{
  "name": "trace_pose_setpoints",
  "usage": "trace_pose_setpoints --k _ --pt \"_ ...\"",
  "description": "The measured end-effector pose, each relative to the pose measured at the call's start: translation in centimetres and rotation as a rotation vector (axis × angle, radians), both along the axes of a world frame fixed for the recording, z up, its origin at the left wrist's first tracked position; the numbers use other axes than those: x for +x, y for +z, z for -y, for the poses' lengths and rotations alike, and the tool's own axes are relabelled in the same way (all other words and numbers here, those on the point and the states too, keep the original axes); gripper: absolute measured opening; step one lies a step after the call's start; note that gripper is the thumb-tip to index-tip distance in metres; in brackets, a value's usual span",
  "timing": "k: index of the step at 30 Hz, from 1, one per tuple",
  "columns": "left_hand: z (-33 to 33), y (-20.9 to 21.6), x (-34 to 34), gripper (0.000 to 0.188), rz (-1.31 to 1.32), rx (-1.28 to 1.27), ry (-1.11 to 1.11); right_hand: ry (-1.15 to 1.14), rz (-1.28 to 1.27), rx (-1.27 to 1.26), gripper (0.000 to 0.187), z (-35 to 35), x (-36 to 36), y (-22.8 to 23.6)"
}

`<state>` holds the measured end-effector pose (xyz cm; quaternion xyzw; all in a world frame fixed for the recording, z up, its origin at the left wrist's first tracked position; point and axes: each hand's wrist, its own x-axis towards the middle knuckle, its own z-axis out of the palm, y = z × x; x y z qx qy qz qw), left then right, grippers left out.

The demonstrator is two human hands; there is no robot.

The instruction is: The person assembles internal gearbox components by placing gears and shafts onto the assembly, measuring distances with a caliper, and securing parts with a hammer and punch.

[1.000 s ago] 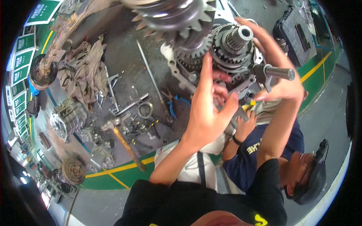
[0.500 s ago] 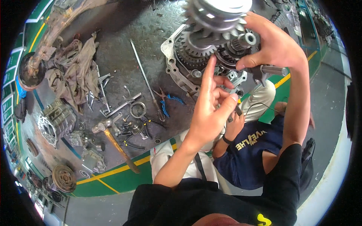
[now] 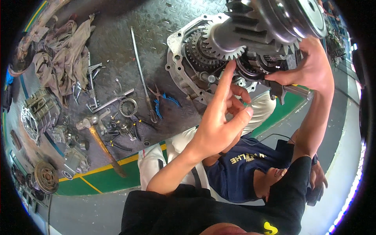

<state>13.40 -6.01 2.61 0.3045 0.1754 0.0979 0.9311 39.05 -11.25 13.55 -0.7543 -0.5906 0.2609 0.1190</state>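
Observation:
Gear shafts stand together over a cast metal transmission housing (image 3: 176, 74). A large geared shaft (image 3: 270, 23) leans close to the camera. My right hand (image 3: 313, 72) curls around the shafts from the right, its thumb by a shift fork (image 3: 278, 92) with a short rod (image 3: 299, 92); its fingertips are hidden behind the gears. My left hand (image 3: 219, 125) holds nothing. Its index finger stretches up to the teeth of the lower gear (image 3: 221, 41), at or very near them, while the other fingers are loosely bent and apart.
Left of the housing on the metal bench lie a long screwdriver (image 3: 139, 66), blue-handled pliers (image 3: 162, 102), a hammer (image 3: 100, 141), a ring gear (image 3: 128, 107), a grey rag (image 3: 64, 58) and a casing (image 3: 41, 111). A person in a navy shirt (image 3: 239, 168) is close on the right.
The large geared shaft has tilted and shifted right, with my right hand moving right and down. My left index finger stays by the lower gear. The view has shifted.

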Motion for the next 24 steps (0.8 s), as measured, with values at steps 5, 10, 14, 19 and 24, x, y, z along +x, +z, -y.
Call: trace_pose_setpoints --k 5,10,14,19,24 --pt "-0.2 0.0 -0.1 0.094 0.015 -0.072 0.005 -0.023 -0.109 -0.057 0.075 0.1 0.6 -0.1" --pt "-0.2 -0.3 -0.2 0.094 0.014 -0.060 0.000 0.001 -0.173 -0.013 0.067 0.7 -0.4 -0.9" --pt "-0.1 -0.4 -0.1 0.094 0.026 -0.037 0.005 0.061 -0.138 0.013 0.064 1.4 0.3 -1.4" --pt "0.0 -0.5 -0.1 0.096 0.040 -0.002 0.005 0.163 -0.080 0.024 0.060 1.2 1.3 -1.2" --pt "-0.1 -0.4 -0.2 0.097 0.060 -0.056 0.006 0.656 0.241 0.155 0.050 -2.1 0.0 -0.3"
